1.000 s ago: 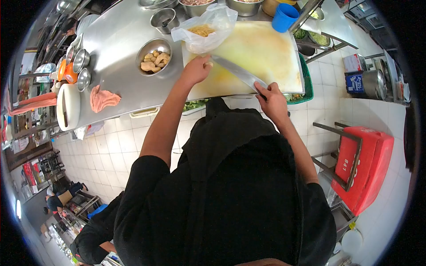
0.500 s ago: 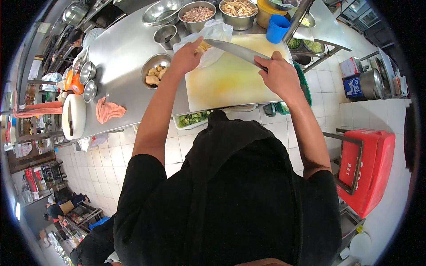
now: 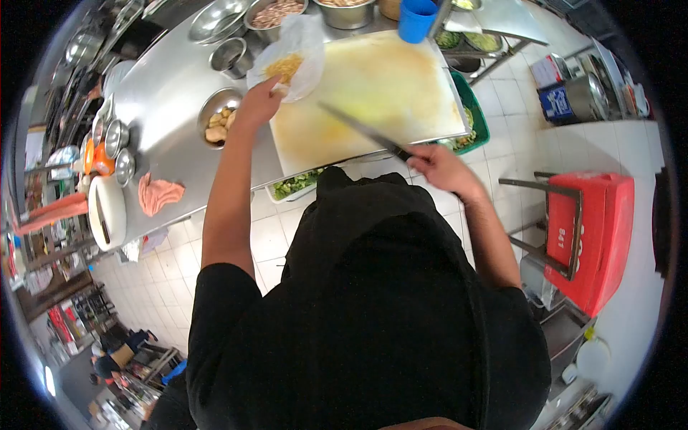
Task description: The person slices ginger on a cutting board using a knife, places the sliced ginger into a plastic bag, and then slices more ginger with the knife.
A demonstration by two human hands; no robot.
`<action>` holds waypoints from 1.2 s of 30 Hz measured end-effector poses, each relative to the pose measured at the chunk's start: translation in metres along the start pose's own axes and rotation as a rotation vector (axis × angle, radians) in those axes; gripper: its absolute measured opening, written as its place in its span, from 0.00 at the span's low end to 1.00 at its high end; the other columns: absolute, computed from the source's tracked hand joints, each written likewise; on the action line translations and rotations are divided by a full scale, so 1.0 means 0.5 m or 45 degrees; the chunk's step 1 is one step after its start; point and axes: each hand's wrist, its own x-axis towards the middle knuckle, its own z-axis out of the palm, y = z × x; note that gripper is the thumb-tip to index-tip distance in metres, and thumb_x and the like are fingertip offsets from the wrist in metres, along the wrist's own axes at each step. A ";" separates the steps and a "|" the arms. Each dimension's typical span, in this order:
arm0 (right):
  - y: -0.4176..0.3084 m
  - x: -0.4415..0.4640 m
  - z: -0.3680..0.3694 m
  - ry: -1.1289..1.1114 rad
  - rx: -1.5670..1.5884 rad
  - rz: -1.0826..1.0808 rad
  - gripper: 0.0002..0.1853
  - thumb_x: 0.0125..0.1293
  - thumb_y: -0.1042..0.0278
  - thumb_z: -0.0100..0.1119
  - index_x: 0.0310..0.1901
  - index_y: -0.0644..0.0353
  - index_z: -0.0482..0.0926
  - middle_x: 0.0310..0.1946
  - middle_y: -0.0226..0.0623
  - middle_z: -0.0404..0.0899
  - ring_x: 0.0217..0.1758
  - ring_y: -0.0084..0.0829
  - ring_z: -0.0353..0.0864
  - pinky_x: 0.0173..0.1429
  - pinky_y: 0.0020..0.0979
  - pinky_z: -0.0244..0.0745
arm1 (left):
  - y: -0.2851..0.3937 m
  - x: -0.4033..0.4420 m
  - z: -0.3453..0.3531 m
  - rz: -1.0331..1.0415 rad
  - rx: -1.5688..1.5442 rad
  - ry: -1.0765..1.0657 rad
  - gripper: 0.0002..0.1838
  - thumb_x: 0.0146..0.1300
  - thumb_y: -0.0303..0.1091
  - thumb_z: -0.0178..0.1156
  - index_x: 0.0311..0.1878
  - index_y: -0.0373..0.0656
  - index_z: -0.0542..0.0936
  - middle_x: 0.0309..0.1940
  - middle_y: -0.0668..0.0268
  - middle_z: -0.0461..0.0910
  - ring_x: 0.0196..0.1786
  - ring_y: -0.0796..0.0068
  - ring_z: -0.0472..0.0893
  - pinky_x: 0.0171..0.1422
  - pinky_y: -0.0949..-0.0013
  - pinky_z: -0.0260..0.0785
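Note:
My right hand (image 3: 438, 169) is wrapped round the handle of a large kitchen knife (image 3: 362, 127). Its blade points up and left above the near part of the cutting board (image 3: 387, 79), which is pale with yellow stains. At the board's upper left corner lies a white plastic bag (image 3: 308, 54), spread out, with yellow shredded food (image 3: 285, 68) on it. My left hand (image 3: 259, 106) grips the near edge of this bag, fingers closed beside the shreds. Just left of that wrist stands a steel bowl (image 3: 209, 107) with pale brown chunks (image 3: 219, 123).
Steel bowls of cut meat (image 3: 276, 13) line the back, beside a blue plastic cup (image 3: 417, 20). A green basket (image 3: 479, 118) sits off the board's right edge. An orange cloth (image 3: 159, 193) and a white round board (image 3: 107, 213) lie left. A red box (image 3: 595, 236) stands right.
The knife has come away from the shredded food, back towards my body, in my right hand. My left hand stays at the bag, which now lies more open. The view has shifted.

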 end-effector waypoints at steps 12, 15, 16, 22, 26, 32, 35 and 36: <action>0.197 -0.051 -0.046 0.554 0.450 0.431 0.20 0.78 0.63 0.62 0.68 0.56 0.82 0.26 0.22 0.75 0.23 0.17 0.68 0.28 0.27 0.68 | 0.078 -0.121 0.052 0.230 -0.272 0.587 0.23 0.67 0.29 0.68 0.66 0.46 0.83 0.42 0.59 0.83 0.41 0.64 0.84 0.46 0.65 0.79; 0.162 -0.062 -0.047 0.558 0.474 0.347 0.18 0.78 0.64 0.62 0.65 0.59 0.82 0.27 0.23 0.75 0.24 0.17 0.69 0.28 0.27 0.68 | 0.119 -0.136 0.119 0.356 -0.499 0.646 0.16 0.67 0.26 0.68 0.57 0.42 0.84 0.42 0.59 0.83 0.42 0.62 0.84 0.46 0.64 0.79; 0.148 -0.060 -0.037 0.557 0.453 0.324 0.17 0.78 0.64 0.62 0.63 0.60 0.81 0.27 0.24 0.74 0.24 0.17 0.69 0.28 0.27 0.67 | 0.143 -0.135 0.146 0.335 -0.600 0.586 0.14 0.66 0.26 0.68 0.54 0.41 0.84 0.43 0.59 0.83 0.43 0.60 0.85 0.48 0.63 0.80; 0.181 0.007 0.072 0.457 -0.175 0.089 0.17 0.69 0.67 0.60 0.58 0.61 0.76 0.41 0.65 0.85 0.48 0.68 0.83 0.53 0.59 0.79 | 0.169 -0.074 0.300 0.692 -0.236 0.377 0.11 0.65 0.26 0.67 0.50 0.42 0.84 0.47 0.55 0.83 0.52 0.49 0.83 0.58 0.55 0.78; 0.140 0.026 0.107 0.262 -0.365 0.207 0.16 0.68 0.70 0.57 0.57 0.58 0.73 0.39 0.65 0.84 0.46 0.68 0.84 0.52 0.63 0.77 | 0.169 -0.084 0.328 0.745 -0.304 0.373 0.10 0.66 0.27 0.66 0.49 0.45 0.86 0.47 0.58 0.82 0.51 0.53 0.83 0.55 0.54 0.78; 0.101 0.003 0.103 0.129 -0.496 0.180 0.32 0.73 0.69 0.54 0.78 0.46 0.63 0.34 0.61 0.86 0.40 0.62 0.87 0.47 0.61 0.80 | 0.157 -0.106 0.332 0.630 -0.305 0.420 0.11 0.65 0.25 0.67 0.49 0.48 0.89 0.46 0.60 0.83 0.50 0.55 0.84 0.54 0.57 0.79; 0.074 -0.008 0.089 0.032 -0.592 0.253 0.39 0.73 0.69 0.54 0.84 0.38 0.55 0.33 0.59 0.86 0.38 0.59 0.88 0.45 0.59 0.81 | 0.157 -0.104 0.342 0.616 -0.306 0.476 0.11 0.65 0.24 0.67 0.49 0.48 0.89 0.44 0.60 0.84 0.48 0.56 0.84 0.53 0.58 0.79; 0.071 -0.011 0.086 0.000 -0.617 0.280 0.41 0.73 0.69 0.53 0.85 0.35 0.53 0.33 0.59 0.86 0.37 0.58 0.88 0.44 0.59 0.82 | 0.159 -0.102 0.343 0.621 -0.303 0.495 0.11 0.65 0.24 0.67 0.48 0.48 0.89 0.43 0.60 0.84 0.47 0.56 0.84 0.52 0.58 0.79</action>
